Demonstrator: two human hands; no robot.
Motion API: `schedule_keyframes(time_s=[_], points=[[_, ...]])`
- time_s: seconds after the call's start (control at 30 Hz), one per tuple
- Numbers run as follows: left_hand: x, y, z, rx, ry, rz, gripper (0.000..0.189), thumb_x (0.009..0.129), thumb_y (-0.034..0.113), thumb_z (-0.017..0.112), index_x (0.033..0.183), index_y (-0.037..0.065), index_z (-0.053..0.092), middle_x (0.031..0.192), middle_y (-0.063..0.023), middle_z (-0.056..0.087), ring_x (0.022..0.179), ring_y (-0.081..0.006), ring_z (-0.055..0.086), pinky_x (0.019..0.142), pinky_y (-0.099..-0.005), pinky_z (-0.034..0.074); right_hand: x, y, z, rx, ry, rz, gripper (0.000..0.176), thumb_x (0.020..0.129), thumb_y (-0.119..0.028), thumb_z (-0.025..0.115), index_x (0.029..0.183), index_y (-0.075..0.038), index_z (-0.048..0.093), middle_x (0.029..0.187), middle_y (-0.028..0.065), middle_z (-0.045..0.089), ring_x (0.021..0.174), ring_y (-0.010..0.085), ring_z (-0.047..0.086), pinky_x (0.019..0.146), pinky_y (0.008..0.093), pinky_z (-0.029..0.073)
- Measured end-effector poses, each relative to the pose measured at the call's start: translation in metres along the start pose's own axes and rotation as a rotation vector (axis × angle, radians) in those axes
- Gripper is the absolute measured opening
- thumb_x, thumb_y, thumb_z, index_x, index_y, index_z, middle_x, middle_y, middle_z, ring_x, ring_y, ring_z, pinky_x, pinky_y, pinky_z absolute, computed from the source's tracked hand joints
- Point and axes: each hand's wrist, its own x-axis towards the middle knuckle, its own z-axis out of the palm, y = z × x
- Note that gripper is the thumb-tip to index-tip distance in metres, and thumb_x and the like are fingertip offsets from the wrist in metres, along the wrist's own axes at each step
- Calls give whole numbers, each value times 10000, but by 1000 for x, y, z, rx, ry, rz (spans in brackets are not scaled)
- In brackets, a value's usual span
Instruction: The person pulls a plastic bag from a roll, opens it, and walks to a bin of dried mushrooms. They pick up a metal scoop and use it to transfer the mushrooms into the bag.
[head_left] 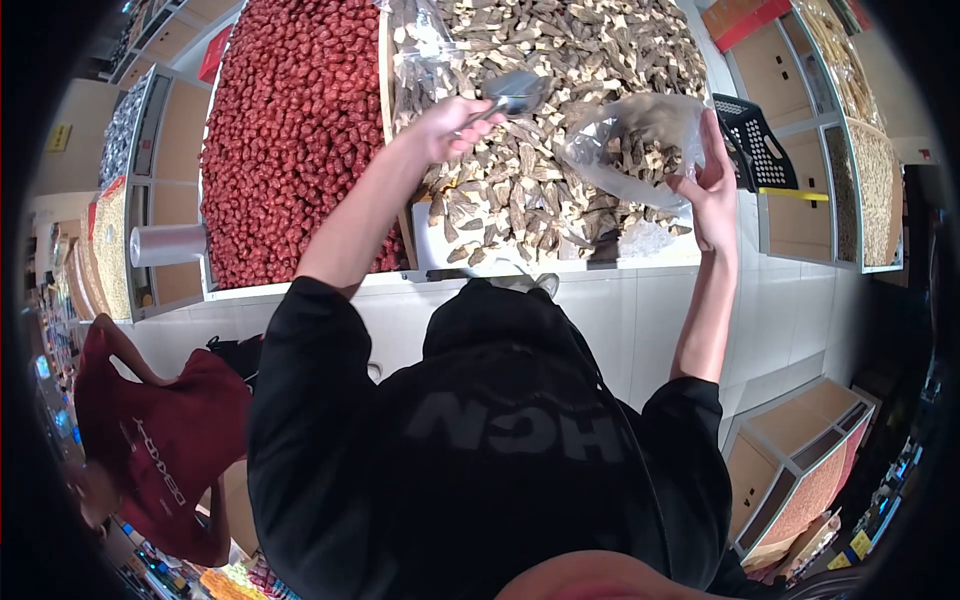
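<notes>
My left hand is closed round the handle of a metal scoop, which is over the heap of dried mushroom-like pieces. To the right, my right hand grips the edge of a clear plastic bag, its thumb at the near side and its fingers along the far side. The bag's mouth is spread open towards the scoop. Pieces show in or through the bag; I cannot tell which.
Red dried dates fill the bin at left, beyond a wooden divider. A plastic roll lies at its left edge. A black basket is at right. A person in a dark red shirt is at lower left.
</notes>
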Motion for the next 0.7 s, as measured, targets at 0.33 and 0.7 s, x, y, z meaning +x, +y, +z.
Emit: schedule_keyframes(time_s=[0.33,0.7], points=[[107,16,51,-506,137,64,246,989,193,390,893,3,514,605,47,450,440,-41,347,358,-188,237,-10,-1,-4,2,41,-3,972,615,194,536,1481,-75,186,1512,106,250,1273,210,414,915,297,477],[104,11,54,-162,477,328,225,954,175,468,811,3,493,582,-35,493,422,-124,425,348,-272,291,-23,-1,-14,28,107,4,978,588,176,546,1474,-39,190,1519,128,234,1347,222,320,1045,334,355]])
